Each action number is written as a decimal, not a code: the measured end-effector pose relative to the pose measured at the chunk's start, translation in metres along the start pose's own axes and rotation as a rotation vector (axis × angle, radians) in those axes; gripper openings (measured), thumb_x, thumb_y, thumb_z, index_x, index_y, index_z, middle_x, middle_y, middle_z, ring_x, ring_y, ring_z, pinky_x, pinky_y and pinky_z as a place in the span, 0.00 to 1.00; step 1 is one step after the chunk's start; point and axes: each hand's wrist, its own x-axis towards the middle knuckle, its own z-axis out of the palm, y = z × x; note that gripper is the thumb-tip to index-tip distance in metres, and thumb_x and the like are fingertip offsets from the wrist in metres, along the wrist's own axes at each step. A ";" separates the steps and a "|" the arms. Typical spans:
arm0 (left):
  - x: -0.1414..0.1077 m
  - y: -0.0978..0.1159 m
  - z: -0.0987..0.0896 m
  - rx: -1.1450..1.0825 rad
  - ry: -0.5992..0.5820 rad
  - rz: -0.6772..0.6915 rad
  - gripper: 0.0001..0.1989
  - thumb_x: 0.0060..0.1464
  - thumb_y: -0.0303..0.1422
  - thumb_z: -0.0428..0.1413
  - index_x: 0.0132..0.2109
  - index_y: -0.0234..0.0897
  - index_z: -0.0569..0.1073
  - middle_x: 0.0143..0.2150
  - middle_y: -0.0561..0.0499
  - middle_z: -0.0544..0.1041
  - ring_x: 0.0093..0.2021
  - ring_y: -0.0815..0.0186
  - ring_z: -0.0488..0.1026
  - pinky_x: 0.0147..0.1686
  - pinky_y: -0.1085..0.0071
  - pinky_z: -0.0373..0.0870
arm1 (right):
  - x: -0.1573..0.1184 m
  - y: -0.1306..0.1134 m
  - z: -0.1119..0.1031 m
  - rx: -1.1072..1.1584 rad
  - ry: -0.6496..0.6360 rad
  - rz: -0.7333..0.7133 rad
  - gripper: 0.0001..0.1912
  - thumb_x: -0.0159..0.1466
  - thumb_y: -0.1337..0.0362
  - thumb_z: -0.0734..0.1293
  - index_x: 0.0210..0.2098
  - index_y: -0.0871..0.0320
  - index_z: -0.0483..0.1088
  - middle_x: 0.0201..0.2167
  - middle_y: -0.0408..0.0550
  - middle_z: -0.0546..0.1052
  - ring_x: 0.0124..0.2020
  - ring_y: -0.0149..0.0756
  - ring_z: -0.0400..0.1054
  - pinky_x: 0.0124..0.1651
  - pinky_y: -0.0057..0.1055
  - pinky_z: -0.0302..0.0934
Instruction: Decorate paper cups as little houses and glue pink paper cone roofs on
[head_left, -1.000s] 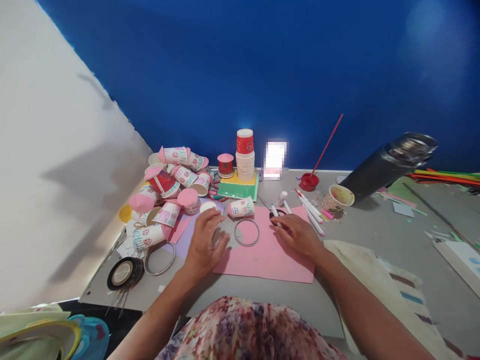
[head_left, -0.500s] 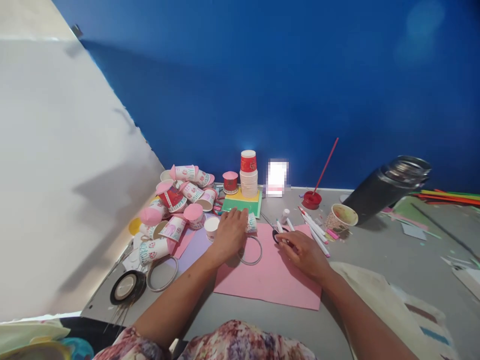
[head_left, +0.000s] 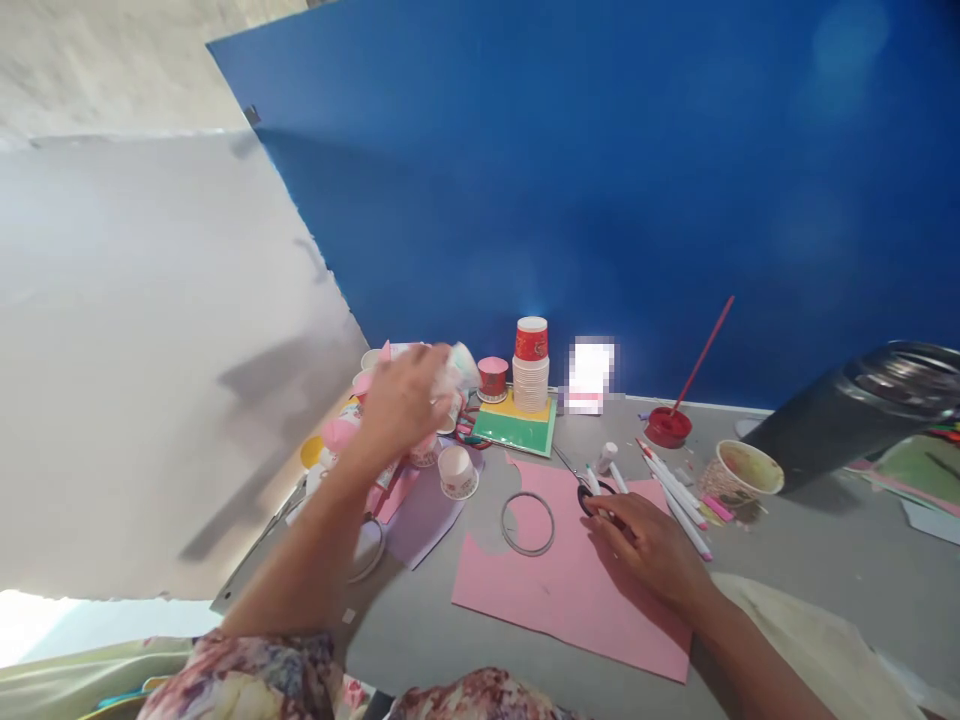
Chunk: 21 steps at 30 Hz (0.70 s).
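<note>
The left hand [head_left: 407, 395] holds a blurred white paper cup [head_left: 463, 367], tipped sideways and jutting out to its right, over the heap of pink-and-white paper cups [head_left: 425, 455], far nearer them than the curled right hand [head_left: 646, 545], whose grip I cannot tell.

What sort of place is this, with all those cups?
Probably a craft table: there's a flat pink sheet with a curved cutout, slim white pens with coloured ends, and a tall stack of white paper cups.

The paper [head_left: 570, 610] is pink, the ring [head_left: 553, 525] grey, the scissors [head_left: 586, 499] black-handled — the sleeve [head_left: 247, 675] blotched purple-and-cream.
</note>
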 end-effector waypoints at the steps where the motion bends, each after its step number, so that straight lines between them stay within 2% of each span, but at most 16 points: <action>1: 0.007 -0.021 -0.011 0.072 0.015 -0.064 0.24 0.57 0.30 0.56 0.61 0.40 0.69 0.55 0.42 0.74 0.53 0.50 0.73 0.51 0.57 0.70 | 0.000 0.000 0.000 -0.005 0.000 -0.001 0.09 0.71 0.60 0.64 0.45 0.51 0.76 0.40 0.50 0.83 0.40 0.46 0.78 0.41 0.40 0.72; 3: 0.022 -0.061 -0.029 0.247 -0.011 -0.188 0.24 0.57 0.32 0.56 0.60 0.38 0.70 0.55 0.40 0.73 0.56 0.46 0.71 0.52 0.53 0.69 | -0.001 -0.001 0.002 -0.010 0.002 -0.004 0.09 0.71 0.59 0.64 0.45 0.51 0.76 0.40 0.50 0.83 0.40 0.46 0.79 0.40 0.40 0.72; 5: 0.035 -0.094 -0.039 0.373 -0.080 -0.265 0.25 0.58 0.31 0.54 0.62 0.37 0.68 0.56 0.37 0.72 0.58 0.45 0.70 0.53 0.53 0.69 | -0.002 -0.001 0.003 -0.011 0.001 -0.009 0.09 0.71 0.58 0.64 0.45 0.51 0.76 0.40 0.50 0.84 0.40 0.45 0.79 0.40 0.39 0.73; 7: 0.046 -0.119 -0.039 0.464 -0.274 -0.267 0.26 0.56 0.29 0.55 0.62 0.37 0.69 0.55 0.37 0.73 0.58 0.46 0.70 0.53 0.55 0.69 | -0.003 -0.001 0.004 -0.010 0.004 -0.011 0.10 0.71 0.57 0.64 0.46 0.51 0.76 0.40 0.50 0.84 0.40 0.44 0.79 0.39 0.37 0.73; 9: 0.053 -0.135 -0.033 0.532 -0.421 -0.231 0.27 0.55 0.27 0.54 0.63 0.37 0.70 0.57 0.36 0.73 0.60 0.47 0.69 0.54 0.56 0.68 | -0.005 0.000 0.005 -0.012 0.012 -0.011 0.10 0.72 0.56 0.64 0.46 0.51 0.76 0.40 0.50 0.84 0.40 0.43 0.79 0.39 0.36 0.73; 11: 0.057 -0.146 -0.022 0.547 -0.525 -0.189 0.27 0.55 0.26 0.53 0.62 0.38 0.72 0.58 0.36 0.73 0.61 0.49 0.68 0.54 0.58 0.67 | -0.006 0.002 0.007 -0.014 0.022 -0.017 0.10 0.72 0.56 0.64 0.46 0.50 0.75 0.41 0.49 0.84 0.40 0.43 0.80 0.40 0.36 0.74; 15: 0.056 -0.158 -0.006 0.515 -0.602 -0.159 0.23 0.55 0.26 0.54 0.57 0.42 0.77 0.56 0.40 0.75 0.59 0.52 0.69 0.53 0.62 0.67 | -0.006 0.005 0.011 -0.013 0.023 -0.020 0.09 0.72 0.56 0.64 0.46 0.48 0.75 0.43 0.46 0.84 0.43 0.42 0.80 0.43 0.37 0.75; 18: 0.054 -0.163 -0.013 0.511 -0.597 -0.173 0.23 0.54 0.26 0.54 0.57 0.40 0.76 0.56 0.38 0.74 0.59 0.50 0.69 0.54 0.60 0.67 | -0.005 0.004 0.012 -0.008 0.029 -0.010 0.10 0.72 0.55 0.64 0.46 0.48 0.75 0.42 0.46 0.85 0.42 0.42 0.81 0.41 0.36 0.76; 21: 0.059 -0.160 -0.030 0.481 -0.472 -0.171 0.30 0.53 0.25 0.54 0.64 0.37 0.68 0.58 0.36 0.72 0.61 0.48 0.68 0.55 0.58 0.67 | -0.003 -0.001 0.012 0.002 0.040 -0.022 0.10 0.71 0.56 0.64 0.45 0.49 0.76 0.41 0.47 0.85 0.41 0.42 0.81 0.40 0.35 0.76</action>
